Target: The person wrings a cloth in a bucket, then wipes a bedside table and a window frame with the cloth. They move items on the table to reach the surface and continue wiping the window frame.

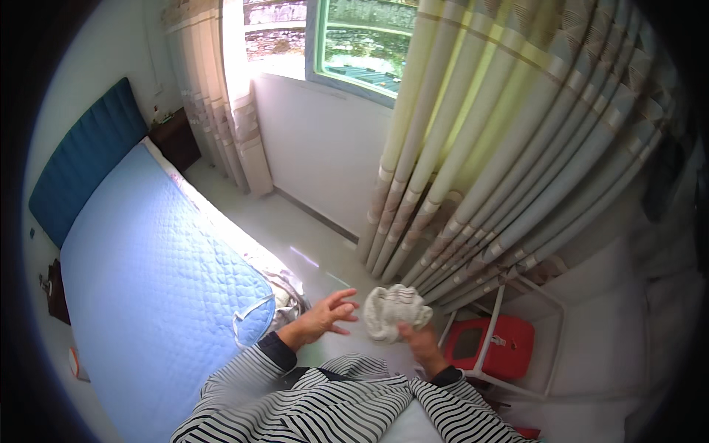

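Note:
A crumpled off-white cloth (394, 310) with a few dark stripes is bunched up in front of my body. My right hand (422, 344) grips it from its lower right side and looks slightly blurred. To the left of the cloth, my left hand (327, 317) is held in the air with its fingers spread, touching nothing. A small gap separates its fingertips from the cloth. Both forearms wear black-and-white striped sleeves with dark cuffs.
On the left stands a bed with a light blue quilted cover (166, 238) and a blue headboard (88, 160). Long curtains (471, 155) hang before the window (360, 44). At right, a white frame rack (490, 338) surrounds a red box (509, 349). A dark nightstand (176, 141) fills the far corner.

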`<act>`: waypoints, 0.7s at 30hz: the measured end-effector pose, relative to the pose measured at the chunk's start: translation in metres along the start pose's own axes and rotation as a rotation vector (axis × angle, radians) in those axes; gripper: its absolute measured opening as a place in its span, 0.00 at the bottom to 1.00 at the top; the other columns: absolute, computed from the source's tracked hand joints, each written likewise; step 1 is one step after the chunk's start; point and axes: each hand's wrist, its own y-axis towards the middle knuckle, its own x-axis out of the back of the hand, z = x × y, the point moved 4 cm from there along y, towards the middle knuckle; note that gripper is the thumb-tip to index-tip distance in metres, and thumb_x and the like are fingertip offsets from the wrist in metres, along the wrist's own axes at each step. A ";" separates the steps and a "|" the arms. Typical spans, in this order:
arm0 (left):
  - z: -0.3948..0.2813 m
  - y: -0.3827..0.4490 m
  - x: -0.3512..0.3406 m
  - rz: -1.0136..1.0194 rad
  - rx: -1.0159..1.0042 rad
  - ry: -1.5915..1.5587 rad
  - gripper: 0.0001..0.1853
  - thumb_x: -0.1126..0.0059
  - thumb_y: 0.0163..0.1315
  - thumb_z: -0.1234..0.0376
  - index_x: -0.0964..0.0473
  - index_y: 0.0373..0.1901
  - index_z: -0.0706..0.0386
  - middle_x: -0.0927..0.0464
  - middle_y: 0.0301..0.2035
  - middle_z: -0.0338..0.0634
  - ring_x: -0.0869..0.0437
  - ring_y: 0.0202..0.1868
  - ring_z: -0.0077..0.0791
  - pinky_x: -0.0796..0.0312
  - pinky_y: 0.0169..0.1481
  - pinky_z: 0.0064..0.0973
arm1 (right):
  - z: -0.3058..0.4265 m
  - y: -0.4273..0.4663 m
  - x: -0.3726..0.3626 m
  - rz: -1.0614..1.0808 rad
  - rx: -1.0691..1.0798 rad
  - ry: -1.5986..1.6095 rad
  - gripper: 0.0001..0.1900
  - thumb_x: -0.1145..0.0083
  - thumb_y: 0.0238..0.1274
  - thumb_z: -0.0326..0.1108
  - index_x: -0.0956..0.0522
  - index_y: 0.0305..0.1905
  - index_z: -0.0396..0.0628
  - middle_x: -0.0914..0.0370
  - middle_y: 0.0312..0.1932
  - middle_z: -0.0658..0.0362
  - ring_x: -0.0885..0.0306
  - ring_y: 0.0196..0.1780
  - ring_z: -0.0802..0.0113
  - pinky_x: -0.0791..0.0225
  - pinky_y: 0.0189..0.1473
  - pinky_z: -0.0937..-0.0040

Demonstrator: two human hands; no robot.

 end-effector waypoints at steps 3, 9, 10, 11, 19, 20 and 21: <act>0.010 -0.005 -0.005 0.095 -0.018 -0.245 0.38 0.42 0.63 0.49 0.43 0.69 0.55 0.31 0.59 0.43 0.25 0.57 0.34 0.27 0.56 0.36 | 0.009 0.020 -0.045 0.106 0.112 -0.054 0.39 0.36 0.54 0.23 0.44 0.71 0.40 0.32 0.62 0.54 0.32 0.61 0.69 0.33 0.58 0.72; 0.006 0.017 0.006 0.174 -0.058 -0.444 0.33 0.42 0.64 0.51 0.37 0.64 0.60 0.24 0.51 0.39 0.22 0.51 0.26 0.27 0.54 0.25 | 0.003 0.038 -0.029 0.121 0.104 -0.161 0.27 0.45 0.58 0.23 0.33 0.64 0.40 0.24 0.52 0.57 0.26 0.53 0.72 0.31 0.53 0.73; 0.004 0.018 0.010 0.138 -0.050 -0.409 0.31 0.44 0.65 0.51 0.37 0.64 0.60 0.24 0.52 0.39 0.22 0.51 0.25 0.27 0.54 0.25 | 0.013 0.044 -0.026 0.069 0.224 -0.247 0.23 0.44 0.59 0.25 0.28 0.60 0.38 0.21 0.48 0.59 0.26 0.49 0.75 0.31 0.50 0.74; 0.008 0.031 0.010 0.148 -0.024 -0.388 0.31 0.47 0.67 0.52 0.37 0.64 0.60 0.25 0.53 0.39 0.22 0.52 0.25 0.27 0.56 0.25 | 0.014 0.049 -0.012 -0.044 0.215 -0.320 0.19 0.44 0.61 0.29 0.25 0.57 0.38 0.20 0.43 0.60 0.25 0.46 0.76 0.30 0.48 0.74; -0.024 0.119 0.013 0.367 -0.049 -0.457 0.28 0.63 0.74 0.51 0.41 0.68 0.58 0.28 0.59 0.39 0.25 0.57 0.24 0.31 0.63 0.26 | -0.080 0.161 0.124 -0.262 0.177 0.108 0.16 0.45 0.66 0.38 0.21 0.50 0.37 0.19 0.41 0.59 0.25 0.45 0.74 0.31 0.50 0.71; -0.036 0.129 0.008 0.383 -0.065 -0.465 0.28 0.63 0.74 0.51 0.41 0.68 0.58 0.28 0.59 0.39 0.25 0.57 0.24 0.31 0.63 0.26 | -0.080 0.176 0.130 -0.243 0.159 0.169 0.16 0.45 0.66 0.38 0.22 0.50 0.37 0.20 0.42 0.59 0.25 0.46 0.74 0.31 0.51 0.71; -0.047 0.136 0.004 0.395 -0.080 -0.474 0.28 0.63 0.74 0.52 0.41 0.68 0.58 0.28 0.59 0.38 0.25 0.57 0.24 0.31 0.63 0.26 | -0.080 0.194 0.133 -0.210 0.141 0.232 0.16 0.45 0.66 0.38 0.22 0.50 0.37 0.20 0.43 0.58 0.25 0.47 0.73 0.32 0.52 0.71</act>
